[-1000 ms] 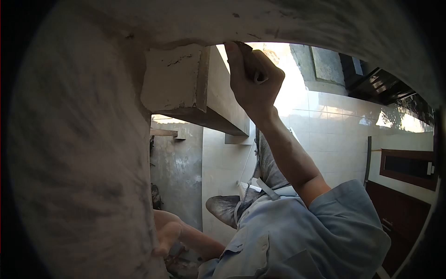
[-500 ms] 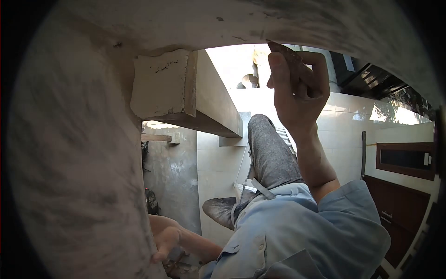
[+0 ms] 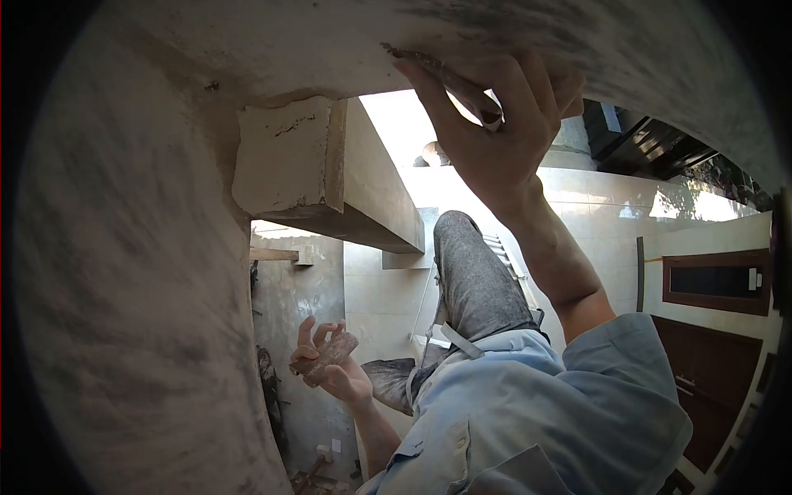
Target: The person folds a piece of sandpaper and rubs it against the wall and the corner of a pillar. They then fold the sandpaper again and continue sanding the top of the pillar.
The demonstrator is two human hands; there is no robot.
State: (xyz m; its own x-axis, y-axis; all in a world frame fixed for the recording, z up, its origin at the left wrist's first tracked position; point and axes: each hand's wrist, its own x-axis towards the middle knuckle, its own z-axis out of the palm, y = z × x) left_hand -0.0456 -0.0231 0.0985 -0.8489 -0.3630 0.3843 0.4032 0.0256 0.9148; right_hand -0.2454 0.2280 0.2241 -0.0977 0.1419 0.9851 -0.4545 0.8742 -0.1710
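Observation:
My right hand point(image 3: 511, 124) is raised to the smeared grey-white overhead surface point(image 3: 346, 49). Its fingers close on a thin, dirty brown flat piece point(image 3: 458, 85), whose pointed end touches that surface; its exact kind is unclear. Lower left, my left hand point(image 3: 342, 381) grips a mottled pinkish-brown flat slab point(image 3: 330, 356) between thumb and curled fingers, apart from the wall. A squared beam end point(image 3: 285, 157) with a rough, chipped edge juts out between the two hands.
The curved, smeared wall point(image 3: 140, 289) fills the left side. Far below lie a tiled floor point(image 3: 569, 198) and a ladder point(image 3: 503, 256) beside my grey-trousered leg point(image 3: 478, 272). A dark brown door point(image 3: 709, 379) is at the right, and a wooden piece point(image 3: 274, 254) projects below the beam.
My right hand has moved left and up, bringing the brown piece flatter against the overhead surface. My left hand has come away from the wall, with the slab now showing in its grip.

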